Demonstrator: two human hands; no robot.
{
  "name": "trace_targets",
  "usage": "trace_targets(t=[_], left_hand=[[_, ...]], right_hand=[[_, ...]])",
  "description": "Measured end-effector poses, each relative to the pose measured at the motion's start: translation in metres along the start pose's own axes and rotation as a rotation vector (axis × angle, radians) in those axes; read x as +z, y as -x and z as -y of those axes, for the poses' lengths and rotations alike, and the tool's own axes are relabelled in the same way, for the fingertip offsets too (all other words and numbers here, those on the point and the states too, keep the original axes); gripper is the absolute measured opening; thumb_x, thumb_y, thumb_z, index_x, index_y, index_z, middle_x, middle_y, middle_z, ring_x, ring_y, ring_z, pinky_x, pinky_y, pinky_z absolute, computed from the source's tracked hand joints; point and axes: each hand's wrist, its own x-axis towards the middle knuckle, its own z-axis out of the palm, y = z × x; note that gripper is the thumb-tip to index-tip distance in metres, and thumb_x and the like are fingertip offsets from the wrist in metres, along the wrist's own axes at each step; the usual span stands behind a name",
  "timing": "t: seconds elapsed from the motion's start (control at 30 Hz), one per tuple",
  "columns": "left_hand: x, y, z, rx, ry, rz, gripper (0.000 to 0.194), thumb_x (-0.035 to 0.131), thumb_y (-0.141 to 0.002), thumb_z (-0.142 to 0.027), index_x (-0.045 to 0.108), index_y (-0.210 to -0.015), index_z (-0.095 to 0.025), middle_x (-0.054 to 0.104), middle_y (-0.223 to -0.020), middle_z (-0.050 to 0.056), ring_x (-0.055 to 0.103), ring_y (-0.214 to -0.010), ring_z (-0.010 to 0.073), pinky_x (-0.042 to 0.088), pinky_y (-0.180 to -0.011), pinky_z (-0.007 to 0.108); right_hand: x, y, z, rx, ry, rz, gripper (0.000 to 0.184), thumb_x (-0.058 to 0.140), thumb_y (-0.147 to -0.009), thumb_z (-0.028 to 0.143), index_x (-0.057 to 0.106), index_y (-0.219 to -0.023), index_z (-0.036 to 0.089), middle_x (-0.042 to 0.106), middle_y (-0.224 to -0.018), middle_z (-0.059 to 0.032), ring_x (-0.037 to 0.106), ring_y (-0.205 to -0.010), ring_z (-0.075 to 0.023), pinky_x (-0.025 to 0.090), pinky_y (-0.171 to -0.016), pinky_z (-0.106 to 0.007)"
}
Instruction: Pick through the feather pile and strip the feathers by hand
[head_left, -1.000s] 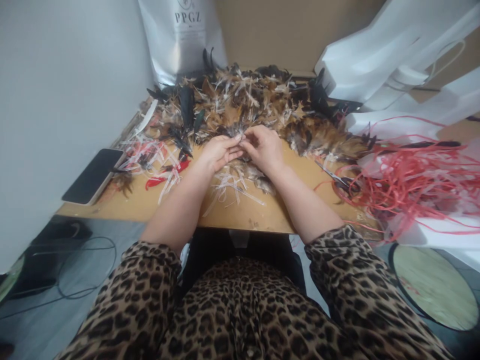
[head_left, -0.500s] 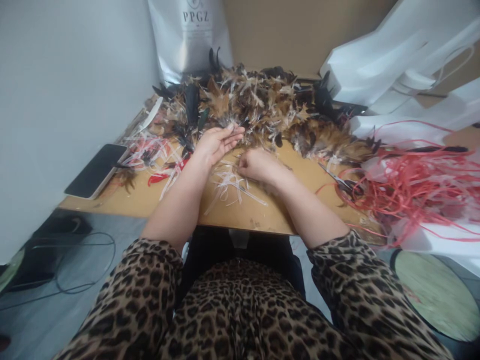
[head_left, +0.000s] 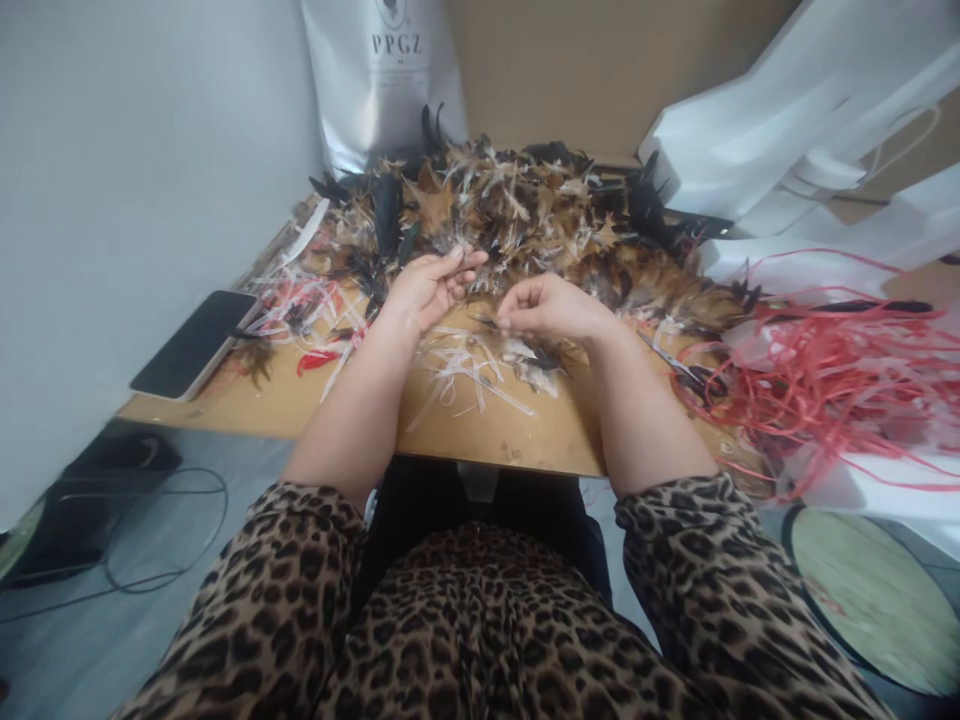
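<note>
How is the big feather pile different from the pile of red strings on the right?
The feather pile is mostly brown and black, while the red strings are pinkish red. The feather pile looks tufty and ruffled; the red strings are long, thin and loopy. Both are messy heaps of many pieces.

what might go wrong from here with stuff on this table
The phone lies close to the front edge of the table, so a bump might knock it off. The scissors sit against the tangled red strips and might snag them. Loose feathers near the right hand could get brushed aside.
</note>
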Motion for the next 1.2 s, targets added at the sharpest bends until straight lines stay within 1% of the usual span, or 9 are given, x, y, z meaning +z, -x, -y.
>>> trace_targets(t=[0.07,0.23,0.43,0.53,0.7,0.8,0.9,1.07,1.2], left_hand=[[0.0,0.0,0.0,-0.006,0.004,-0.002,0.018,0.059,-0.08,-0.02,0.064,-0.096,-0.013,0.07,-0.095,0.008,0.065,-0.065,0.006,0.046,-0.052,0.011],[-0.001,-0.002,0.002,-0.007,-0.012,0.018,0.017,0.058,-0.081,-0.02,0.064,-0.095,-0.013,0.071,-0.095,0.007,0.065,-0.066,0.0062,0.046,-0.054,0.011],[0.002,0.001,0.002,-0.027,-0.015,-0.013,0.018,0.058,-0.082,-0.021,0.064,-0.097,-0.013,0.07,-0.095,0.008,0.066,-0.07,0.0073,0.049,-0.059,0.013],[0.003,0.002,0.002,-0.026,-0.024,0.003,0.018,0.058,-0.081,-0.021,0.064,-0.096,-0.012,0.07,-0.096,0.008,0.066,-0.071,0.0078,0.049,-0.059,0.013],[0.004,0.003,0.002,-0.021,-0.034,0.013,0.018,0.058,-0.082,-0.02,0.064,-0.097,-0.012,0.07,-0.097,0.008,0.067,-0.074,0.0087,0.049,-0.059,0.013],[0.005,0.004,0.002,-0.033,-0.035,0.001,0.019,0.058,-0.082,-0.02,0.064,-0.098,-0.012,0.07,-0.097,0.008,0.066,-0.074,0.0083,0.049,-0.06,0.013],[0.005,0.004,0.002,-0.045,-0.041,0.008,0.019,0.059,-0.081,-0.021,0.064,-0.097,-0.013,0.07,-0.097,0.008,0.066,-0.071,0.0075,0.049,-0.059,0.013],[0.005,0.004,0.002,-0.055,-0.02,-0.008,0.019,0.058,-0.082,-0.021,0.064,-0.098,-0.013,0.07,-0.096,0.008,0.066,-0.07,0.0076,0.049,-0.058,0.013],[0.006,0.005,0.002,-0.06,-0.008,-0.018,0.021,0.058,-0.082,-0.022,0.064,-0.099,-0.013,0.07,-0.094,0.008,0.066,-0.069,0.0076,0.049,-0.057,0.013]], right_hand=[[0.001,0.0,0.0,0.025,0.093,0.104,0.024,0.07,-0.063,0.032,0.069,-0.078,0.013,0.064,-0.059,-0.0001,0.049,-0.047,-0.0068,0.038,-0.049,-0.02],[0.017,-0.007,-0.005,0.054,0.413,-0.099,0.02,0.064,-0.066,0.031,0.071,-0.077,0.015,0.066,-0.064,-0.0001,0.052,-0.055,-0.0081,0.04,-0.058,-0.022],[0.032,-0.011,-0.007,0.12,0.747,-0.032,0.023,0.064,-0.065,0.04,0.07,-0.069,0.018,0.064,-0.061,-0.0015,0.051,-0.054,-0.0105,0.035,-0.053,-0.024],[0.035,-0.011,-0.006,0.141,0.869,-0.048,0.018,0.066,-0.062,0.036,0.07,-0.068,0.019,0.065,-0.064,-0.003,0.051,-0.057,-0.012,0.033,-0.054,-0.025],[0.021,-0.001,0.007,0.104,0.687,-0.061,0.02,0.06,-0.069,0.033,0.068,-0.074,0.016,0.065,-0.066,-0.0027,0.052,-0.057,-0.01,0.036,-0.056,-0.023],[0.014,0.009,0.019,0.075,0.548,0.111,0.024,0.062,-0.068,0.037,0.068,-0.077,0.016,0.064,-0.066,-0.0008,0.052,-0.056,-0.0086,0.037,-0.056,-0.022],[0.023,0.013,0.025,0.097,0.56,0.251,0.021,0.068,-0.063,0.036,0.069,-0.072,0.018,0.063,-0.062,0.0003,0.05,-0.053,-0.0084,0.035,-0.054,-0.023],[0.049,0.009,0.021,0.097,0.696,0.206,0.005,0.071,-0.057,0.022,0.067,-0.059,0.02,0.059,-0.053,0.0013,0.046,-0.048,-0.0085,0.031,-0.05,-0.025],[0.039,0.006,0.019,0.059,0.42,0.197,0.004,0.068,-0.061,0.017,0.065,-0.058,0.018,0.059,-0.053,0.0027,0.047,-0.048,-0.0063,0.035,-0.051,-0.022]])
